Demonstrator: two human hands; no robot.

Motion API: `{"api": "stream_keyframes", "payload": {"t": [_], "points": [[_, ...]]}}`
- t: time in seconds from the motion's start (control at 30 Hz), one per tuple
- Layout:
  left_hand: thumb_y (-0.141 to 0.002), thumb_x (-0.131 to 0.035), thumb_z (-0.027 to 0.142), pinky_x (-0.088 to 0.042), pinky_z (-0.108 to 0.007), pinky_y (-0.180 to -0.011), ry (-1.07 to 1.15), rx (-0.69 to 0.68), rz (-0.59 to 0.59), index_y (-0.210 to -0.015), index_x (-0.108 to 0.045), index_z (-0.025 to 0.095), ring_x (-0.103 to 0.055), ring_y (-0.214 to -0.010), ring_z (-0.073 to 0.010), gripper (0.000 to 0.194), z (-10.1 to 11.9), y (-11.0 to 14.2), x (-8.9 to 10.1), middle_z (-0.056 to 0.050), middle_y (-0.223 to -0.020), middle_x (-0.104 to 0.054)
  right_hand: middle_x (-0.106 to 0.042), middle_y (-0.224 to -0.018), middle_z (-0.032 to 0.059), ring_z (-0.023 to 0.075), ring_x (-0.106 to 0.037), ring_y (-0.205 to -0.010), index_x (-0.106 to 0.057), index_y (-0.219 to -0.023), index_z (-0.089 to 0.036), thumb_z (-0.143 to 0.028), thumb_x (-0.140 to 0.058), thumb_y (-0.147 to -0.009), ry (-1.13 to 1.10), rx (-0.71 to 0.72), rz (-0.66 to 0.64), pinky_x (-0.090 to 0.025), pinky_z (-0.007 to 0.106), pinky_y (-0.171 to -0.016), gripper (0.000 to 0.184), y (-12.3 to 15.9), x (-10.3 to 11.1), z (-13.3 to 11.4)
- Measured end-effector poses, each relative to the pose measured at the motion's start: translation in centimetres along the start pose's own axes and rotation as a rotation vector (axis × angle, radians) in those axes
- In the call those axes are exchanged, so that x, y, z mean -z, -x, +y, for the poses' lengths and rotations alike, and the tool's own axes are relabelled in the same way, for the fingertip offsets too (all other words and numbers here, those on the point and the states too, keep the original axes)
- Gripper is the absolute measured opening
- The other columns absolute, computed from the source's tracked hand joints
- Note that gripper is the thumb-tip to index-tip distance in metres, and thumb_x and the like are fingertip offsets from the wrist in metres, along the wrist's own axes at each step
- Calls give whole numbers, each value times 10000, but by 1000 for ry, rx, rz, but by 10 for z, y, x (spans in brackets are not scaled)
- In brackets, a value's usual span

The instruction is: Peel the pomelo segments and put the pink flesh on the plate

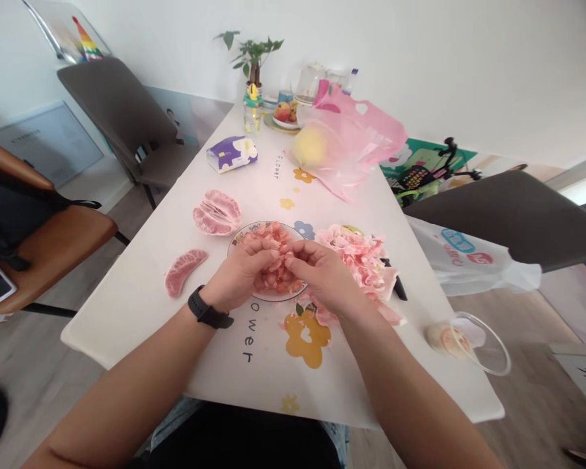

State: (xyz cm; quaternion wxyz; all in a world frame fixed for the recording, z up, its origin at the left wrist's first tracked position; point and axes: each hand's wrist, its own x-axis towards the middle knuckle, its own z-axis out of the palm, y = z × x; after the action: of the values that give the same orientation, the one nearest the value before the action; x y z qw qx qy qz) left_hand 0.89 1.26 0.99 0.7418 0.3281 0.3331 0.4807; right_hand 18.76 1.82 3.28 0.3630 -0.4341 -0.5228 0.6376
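Note:
My left hand (244, 270), with a black watch on its wrist, and my right hand (322, 270) meet over a round patterned plate (237, 239). Thumbs and fingers of both are pinched together on what looks like a small piece of pink pomelo flesh, mostly covered by the fingertips. Loose pomelo pulp (276, 231) is heaped on the plate. Left of it lie a large peeled pomelo chunk (217, 213) and a single pomelo segment (185, 271). A pile of pink peel and membrane (359, 257) sits close to my right hand.
A black handle (399, 286) sticks out beside the peel. Farther back are a tissue pack (232, 154), a pink plastic bag (356, 137) with a yellow round fruit (309, 146), a fruit plate and a plant (254, 55). A clear plastic tub (469, 342) stands at the right edge. Chairs flank the table.

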Motion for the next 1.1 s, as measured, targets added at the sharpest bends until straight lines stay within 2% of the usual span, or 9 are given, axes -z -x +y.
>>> {"api": "stream_keyframes", "payload": {"t": [0.2, 0.27, 0.4, 0.5, 0.57, 0.73, 0.83, 0.93, 1.1], "points": [[-792, -739, 302, -373, -215, -499, 91, 83, -117, -628, -563, 170, -448, -489, -61, 274, 5, 1, 2, 26, -577, -508, -707, -705, -31, 133, -660, -616, -721, -846, -229, -319, -811, -803, -171, -30, -4, -553, 287, -630, 134, -6, 5, 8], [-785, -727, 289, -372, -221, -502, 111, 38, -89, -661, -579, 177, -435, -497, -68, 223, 7, 1, 2, 39, -584, -480, -714, -728, -22, 136, -662, -627, -739, -850, -229, -340, -817, -795, -224, -26, 28, -563, 299, -642, 147, -7, 5, 9], [-821, -724, 283, -447, -243, -593, -94, -175, 232, -857, -657, 204, -524, -610, -106, 110, 6, 0, 5, 35, -695, -563, -733, -834, -5, 153, -677, -734, -806, -982, -240, -382, -833, -810, -125, 17, 105, -593, 343, -747, 224, -7, 6, 6], [-870, -711, 289, -522, -315, -745, -523, -293, 441, -1025, -698, 220, -619, -754, -157, 171, 2, -3, 12, -2, -847, -674, -723, -852, -11, 160, -670, -771, -795, -1119, -261, -383, -815, -832, 13, 50, 124, -593, 374, -804, 312, -5, 7, 4], [-875, -688, 245, -552, -405, -890, -818, -362, 488, -1092, -717, 213, -671, -899, -217, 221, -3, -6, 17, -50, -978, -725, -731, -892, -12, 167, -681, -795, -747, -1182, -275, -355, -814, -822, 76, 80, 143, -596, 383, -811, 375, -3, 7, 3], [-861, -646, 156, -454, -554, -1166, -1181, -584, 485, -1190, -757, 179, -634, -1255, -324, 348, -10, -6, 17, -147, -1248, -715, -751, -915, 16, 191, -712, -850, -670, -984, -250, -349, -783, -833, 212, 156, 222, -599, 377, -800, 213, -1, 1, 6], [-901, -686, 229, -473, -508, -1158, -1059, -657, 371, -1161, -767, 195, -655, -1251, -298, 275, -7, -1, 10, -132, -1281, -732, -775, -931, 28, 199, -726, -859, -707, -996, -249, -378, -727, -902, 279, 179, 234, -598, 378, -799, 161, 1, -3, 8], [-917, -752, 334, -523, -440, -1081, -833, -535, 151, -1100, -786, 232, -703, -1144, -256, 212, -3, 3, 4, -86, -1177, -789, -801, -977, 24, 204, -732, -854, -761, -1017, -276, -358, -694, -944, 380, 217, 251, -594, 383, -794, 129, 5, -6, 8], [-910, -777, 352, -529, -388, -1032, -668, -513, 176, -1006, -813, 238, -704, -1099, -238, 152, -3, 4, 3, -74, -1112, -805, -816, -1052, 25, 239, -741, -962, -806, -1020, -311, -299, -652, -977, 605, 376, 293, -585, 424, -883, 160, 8, -7, 3]]}}
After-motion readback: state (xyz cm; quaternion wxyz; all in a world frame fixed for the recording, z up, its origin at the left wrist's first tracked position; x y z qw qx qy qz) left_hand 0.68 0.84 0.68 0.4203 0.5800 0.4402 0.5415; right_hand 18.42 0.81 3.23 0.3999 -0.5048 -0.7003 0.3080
